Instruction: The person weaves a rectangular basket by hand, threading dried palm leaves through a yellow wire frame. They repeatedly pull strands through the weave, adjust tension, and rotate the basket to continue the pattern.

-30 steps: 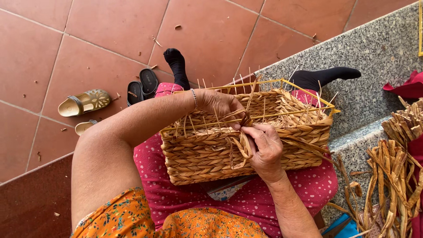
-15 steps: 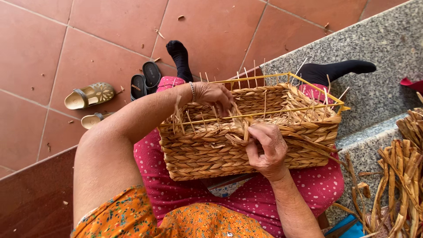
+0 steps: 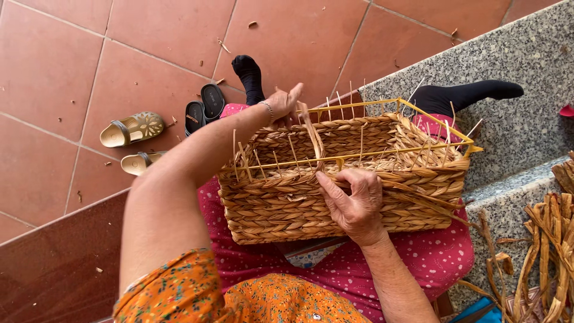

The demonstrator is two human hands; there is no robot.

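Note:
A rectangular woven straw basket [image 3: 281, 209] rests on my lap, its near wall braided and thin upright stakes rising around a yellow wire frame [image 3: 442, 125]. My left hand [image 3: 281, 104] reaches over the far left corner and pinches a flat straw strand [image 3: 312, 134] that runs down to the near rim. My right hand [image 3: 354, 203] presses on the near wall by the rim, fingers curled over the braid where the strand meets it.
Dried straw strips [image 3: 553, 239] lie in a pile on the granite step [image 3: 526, 54] at right. On the red tile floor at left sit beige sandals [image 3: 131, 128] and black sandals [image 3: 203, 107]. My feet in black socks [image 3: 466, 94] stretch beyond the basket.
My left hand has lifted from inside the basket to above the far corner, pulling the strand up. The view has shifted; my right hand stays at the near rim.

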